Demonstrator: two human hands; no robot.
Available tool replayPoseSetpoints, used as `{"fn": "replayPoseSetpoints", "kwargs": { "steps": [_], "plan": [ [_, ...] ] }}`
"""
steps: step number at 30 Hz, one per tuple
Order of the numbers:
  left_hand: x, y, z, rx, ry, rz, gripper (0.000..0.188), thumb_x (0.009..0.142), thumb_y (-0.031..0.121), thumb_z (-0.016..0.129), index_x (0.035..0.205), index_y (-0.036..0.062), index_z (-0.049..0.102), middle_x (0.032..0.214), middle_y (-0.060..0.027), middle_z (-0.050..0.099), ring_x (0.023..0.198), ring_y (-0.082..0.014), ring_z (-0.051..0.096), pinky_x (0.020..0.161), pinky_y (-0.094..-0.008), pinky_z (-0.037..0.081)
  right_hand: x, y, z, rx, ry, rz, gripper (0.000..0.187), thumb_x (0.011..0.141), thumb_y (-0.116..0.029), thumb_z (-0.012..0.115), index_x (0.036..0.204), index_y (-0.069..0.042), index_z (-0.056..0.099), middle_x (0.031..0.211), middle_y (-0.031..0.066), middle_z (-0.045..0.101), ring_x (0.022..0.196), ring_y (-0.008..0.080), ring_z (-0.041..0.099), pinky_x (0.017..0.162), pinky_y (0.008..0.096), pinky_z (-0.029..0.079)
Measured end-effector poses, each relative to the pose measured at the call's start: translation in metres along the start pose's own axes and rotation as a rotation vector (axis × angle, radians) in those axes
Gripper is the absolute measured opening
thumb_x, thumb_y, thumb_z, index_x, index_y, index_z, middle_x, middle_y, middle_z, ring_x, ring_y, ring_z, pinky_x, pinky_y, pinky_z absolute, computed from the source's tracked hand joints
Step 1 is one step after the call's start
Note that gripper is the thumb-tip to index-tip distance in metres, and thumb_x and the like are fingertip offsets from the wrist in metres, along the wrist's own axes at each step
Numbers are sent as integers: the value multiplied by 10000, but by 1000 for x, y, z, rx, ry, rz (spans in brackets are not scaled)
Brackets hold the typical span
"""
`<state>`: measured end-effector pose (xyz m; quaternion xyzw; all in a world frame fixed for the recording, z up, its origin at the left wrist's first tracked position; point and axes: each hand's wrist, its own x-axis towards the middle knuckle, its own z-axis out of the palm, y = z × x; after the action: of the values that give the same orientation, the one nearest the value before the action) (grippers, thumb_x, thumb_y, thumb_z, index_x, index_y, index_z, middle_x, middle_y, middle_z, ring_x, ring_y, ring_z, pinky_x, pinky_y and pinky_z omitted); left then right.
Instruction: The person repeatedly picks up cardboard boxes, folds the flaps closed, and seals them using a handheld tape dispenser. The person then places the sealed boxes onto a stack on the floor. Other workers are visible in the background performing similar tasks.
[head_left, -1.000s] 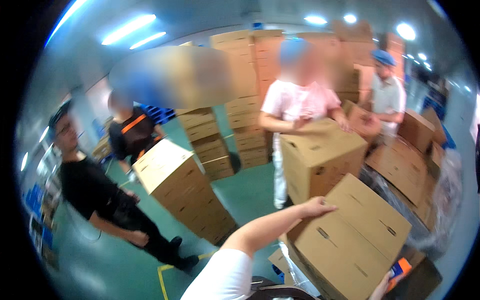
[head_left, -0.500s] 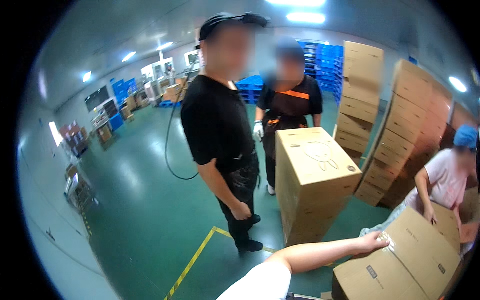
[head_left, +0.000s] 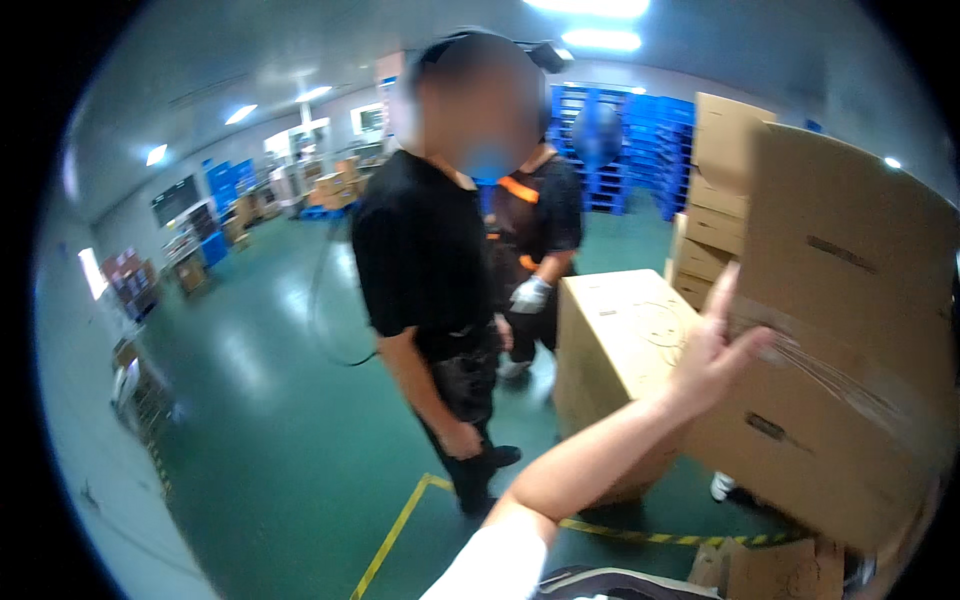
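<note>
My left hand is on the near-left edge of a large brown cardboard box, at the clear-taped seam. Its thumb points right along the tape; the other fingers reach up at the edge. The box is tilted up, and two dark printed marks or slots show on it, one above the seam and one below. My right hand is not in view. Behind my forearm stands another tall cardboard box with a line drawing on top.
A person in black stands close on the left. Behind is a second person with a gloved hand. Stacked cartons and blue pallets stand farther back. Yellow-black floor tape and a low carton lie below the raised box.
The taped box has come up and now stands tilted, with my left hand moved up and slightly left at its edge. The person behind has shifted left; the seated worker at right is hidden.
</note>
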<state>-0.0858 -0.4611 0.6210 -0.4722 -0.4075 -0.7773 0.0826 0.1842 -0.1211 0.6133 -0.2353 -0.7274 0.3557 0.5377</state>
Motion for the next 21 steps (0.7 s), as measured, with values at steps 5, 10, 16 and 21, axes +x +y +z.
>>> {"fn": "replayPoseSetpoints", "kwargs": {
  "steps": [5,10,16,21],
  "plan": [
    [2,-81,-57,629,96,162,767,800,102,615,1383,11,125,1416,-187,206,1297,-294,243,1060,-367,207,73,48,154,-360,-207,-397,367,812,-148,613,1161,-69,536,1126,111,513,1035,228,483,918,345,366],
    [11,-163,-91,799,345,-62,513,740,40,645,1207,3,437,1139,-130,515,1062,-269,477,905,-360,371,136,114,332,574,-609,-211,256,856,-104,523,1105,-47,540,1023,46,542,958,156,514,833,285,424],
    [-57,-198,-144,798,395,-10,691,835,56,527,1371,15,93,1367,-163,228,1249,-251,259,976,-365,308,73,176,505,135,-651,-13,289,727,-61,625,1014,-92,641,1032,84,630,991,182,570,887,321,429],
    [-67,-219,-119,843,415,-79,738,874,252,541,1387,54,49,1411,-135,151,1257,-265,259,1012,-407,253,70,217,479,471,-625,231,202,812,-132,600,1000,-84,655,956,81,657,892,147,601,813,287,451]
  ]
}}
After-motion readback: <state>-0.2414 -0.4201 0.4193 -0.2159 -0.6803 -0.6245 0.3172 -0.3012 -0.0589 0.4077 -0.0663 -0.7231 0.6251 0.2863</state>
